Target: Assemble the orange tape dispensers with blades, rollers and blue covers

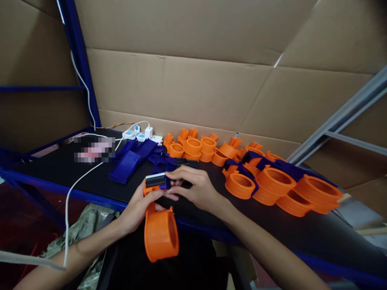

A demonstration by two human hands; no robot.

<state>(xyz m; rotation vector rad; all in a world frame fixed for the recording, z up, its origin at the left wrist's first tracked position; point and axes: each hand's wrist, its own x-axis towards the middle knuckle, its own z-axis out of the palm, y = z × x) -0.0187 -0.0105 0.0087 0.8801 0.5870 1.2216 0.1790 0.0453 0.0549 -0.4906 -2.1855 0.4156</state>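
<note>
The left hand (137,209) has its fingers closed around the upper end of an orange holder (160,235), which is held in front of the near edge of the black surface (96,177), its round ring hanging below the hand. At the top of the holder sits a black bar (155,181) with a white toothed strip (155,175) along its upper edge. The right hand (196,187) comes in from the other side, thumb and forefinger nearly together — they pinch a small blue piece (167,183) at the bar's end. Beyond the hands, flat blue pieces (125,166) lie overlapping on the surface, near a white power strip (157,139). More orange parts (276,181) stand to the right, some stacked, others along the back by the cardboard wall (181,84); a white cable (71,193) loops down at the left.
</note>
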